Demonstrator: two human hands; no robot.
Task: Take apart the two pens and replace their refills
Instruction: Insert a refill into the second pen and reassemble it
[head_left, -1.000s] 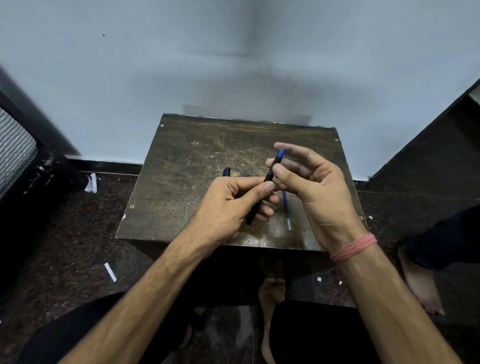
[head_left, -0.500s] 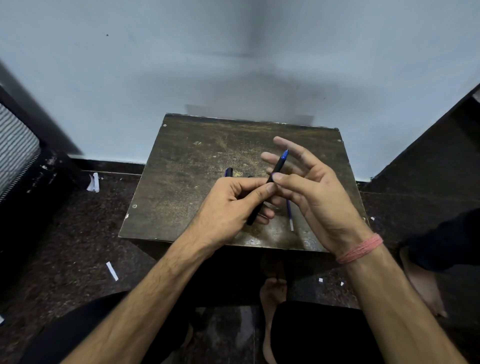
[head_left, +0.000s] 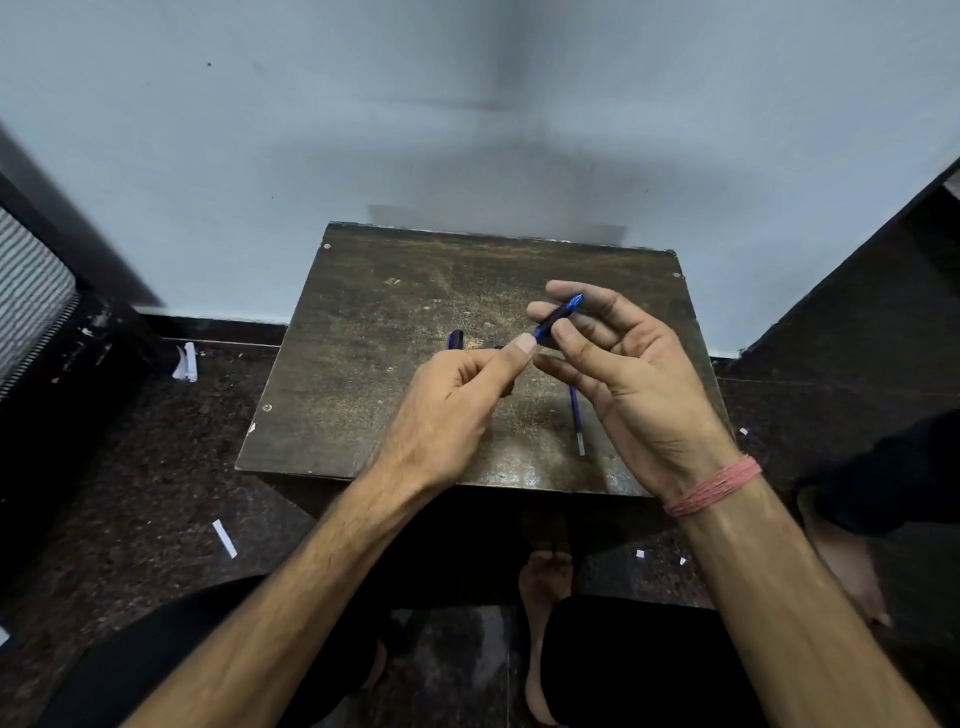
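Note:
A black pen with a blue front end (head_left: 558, 315) is held up over the small dark wooden table (head_left: 374, 374). My left hand (head_left: 457, 410) grips its lower barrel, thumb pressed along it. My right hand (head_left: 639, 384) has its fingers spread loosely, and the pen's blue end sits between the fingertips of two of them. A second dark pen (head_left: 455, 340) lies on the table behind my left hand, mostly hidden. A loose blue refill (head_left: 575, 421) lies on the table under my right hand.
The table stands against a pale wall. White paper scraps (head_left: 224, 538) lie on the dark speckled floor to the left. My bare foot (head_left: 545, 582) is under the table's front edge, and another person's leg and foot (head_left: 852, 561) are at the right.
My right hand's fingers have loosened from a tight pinch on the pen's front end and spread apart. The pen has tilted flatter, with more blue showing. My left hand has kept its hold.

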